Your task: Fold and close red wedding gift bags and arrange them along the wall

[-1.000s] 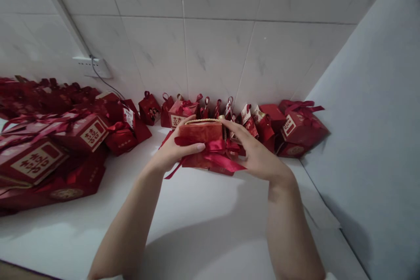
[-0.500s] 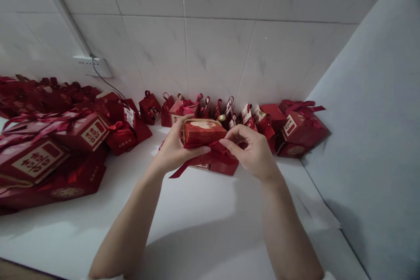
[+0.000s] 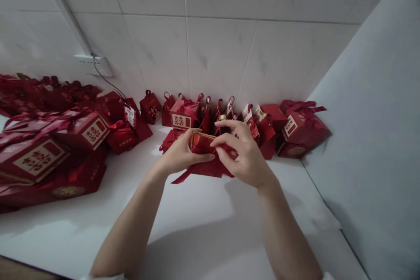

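Note:
A small red gift box (image 3: 202,142) with a gold cord along its edge is tilted in my left hand (image 3: 180,155), fingers behind it and thumb along the front. My right hand (image 3: 244,154) is at the box's right end, thumb and middle finger curled onto it, index finger raised above. The right fingers cover that end. Just below and behind the hands lies a larger red gift box (image 3: 208,169), partly hidden. A dark red ribbon (image 3: 181,178) trails from it to the left.
Large red gift boxes (image 3: 39,157) with ribbons are stacked at the left. Several small red boxes (image 3: 151,107) line the tiled wall. Another red box stack (image 3: 303,129) stands at the right, by a pale panel (image 3: 370,118). A wall socket (image 3: 93,65) has a cable. All rests on a white tabletop (image 3: 203,227).
The small box has tipped, so its patterned face shows less. My right hand has shifted left onto the box's end, its index finger lifting. My left hand has moved slightly right and down.

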`<act>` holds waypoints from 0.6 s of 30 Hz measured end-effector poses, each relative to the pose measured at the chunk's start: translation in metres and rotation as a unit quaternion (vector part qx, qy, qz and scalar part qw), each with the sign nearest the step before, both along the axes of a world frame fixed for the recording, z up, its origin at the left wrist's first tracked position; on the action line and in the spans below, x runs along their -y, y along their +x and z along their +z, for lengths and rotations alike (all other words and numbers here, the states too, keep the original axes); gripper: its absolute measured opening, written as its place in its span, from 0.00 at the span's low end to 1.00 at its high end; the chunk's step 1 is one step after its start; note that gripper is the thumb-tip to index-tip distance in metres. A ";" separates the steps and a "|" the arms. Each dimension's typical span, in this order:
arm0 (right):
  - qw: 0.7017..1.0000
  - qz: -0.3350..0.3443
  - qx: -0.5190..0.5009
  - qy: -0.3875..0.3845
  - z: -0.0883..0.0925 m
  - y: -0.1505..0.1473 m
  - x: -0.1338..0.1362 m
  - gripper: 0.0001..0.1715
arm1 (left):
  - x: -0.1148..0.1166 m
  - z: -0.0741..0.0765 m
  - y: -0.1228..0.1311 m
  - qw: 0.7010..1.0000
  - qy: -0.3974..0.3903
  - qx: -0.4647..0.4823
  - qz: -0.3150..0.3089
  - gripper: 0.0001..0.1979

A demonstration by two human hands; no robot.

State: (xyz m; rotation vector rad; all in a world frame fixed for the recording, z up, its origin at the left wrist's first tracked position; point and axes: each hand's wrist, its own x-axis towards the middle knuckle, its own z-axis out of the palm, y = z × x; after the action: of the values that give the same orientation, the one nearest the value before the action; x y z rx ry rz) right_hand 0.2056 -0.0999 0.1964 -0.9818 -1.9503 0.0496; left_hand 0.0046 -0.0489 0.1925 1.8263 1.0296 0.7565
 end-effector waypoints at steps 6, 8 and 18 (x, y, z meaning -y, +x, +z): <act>0.997 0.045 0.047 -0.037 -0.004 -0.010 -0.003 0.07 | 0.000 -0.008 0.001 0.996 0.067 -0.057 0.034 0.36; 0.995 0.071 0.047 -0.059 -0.007 -0.011 -0.007 0.09 | 0.000 -0.009 0.001 0.995 0.075 -0.064 0.025 0.36; 0.963 0.221 -0.075 -0.136 -0.009 0.015 -0.013 0.23 | 0.005 0.012 -0.012 0.975 -0.170 0.076 -0.125 0.31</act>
State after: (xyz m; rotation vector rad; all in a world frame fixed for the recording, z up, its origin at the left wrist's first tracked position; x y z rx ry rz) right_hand 0.2205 -0.0869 0.1872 -0.6708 -2.0181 0.6413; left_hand -0.0076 -0.0540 0.2050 1.5391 0.7594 0.5224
